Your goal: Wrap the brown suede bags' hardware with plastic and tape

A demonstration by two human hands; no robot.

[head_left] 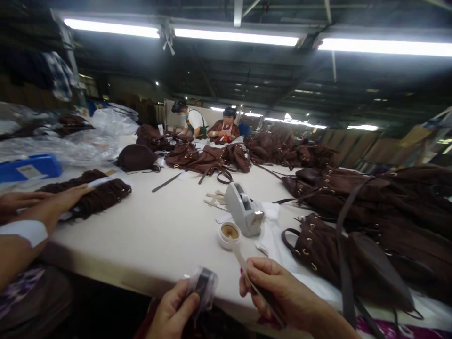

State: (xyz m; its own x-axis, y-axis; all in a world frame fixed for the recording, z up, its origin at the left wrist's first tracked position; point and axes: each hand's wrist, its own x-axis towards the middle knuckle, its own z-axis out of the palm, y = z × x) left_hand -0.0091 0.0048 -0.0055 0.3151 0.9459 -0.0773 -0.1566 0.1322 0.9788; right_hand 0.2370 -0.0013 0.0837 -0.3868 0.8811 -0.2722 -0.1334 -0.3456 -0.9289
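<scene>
Strip [241, 260]: one, pale and flat, in the right hand [270, 288]; it slants from the palm toward 11 o'clock, its tip at the pot's near rim.
Right hand: pinching the strip between thumb and fingers.
Packet [205, 285]: one, clear plastic around a dark piece, at 2 o'clock of the left hand [175, 310].
Left hand: thumb and fingers closed on the packet's near edge.
Pot [223, 241]: one, small, round and white, tan inside, at 11 o'clock of the right hand.
Dispenser [243, 214]: one, grey, just beyond the pot.
Blue box [31, 167]: one, between 10 and 11 o'clock of the left hand.
Brown bags [374, 259]: several, overlapping too much to count, between 2 and 3 o'clock of the right hand.
Others' hands: two at the table's left, one [68, 197] lying over dark ruffled pieces [102, 202].
People at the far side: two, around 12 o'clock.
</scene>
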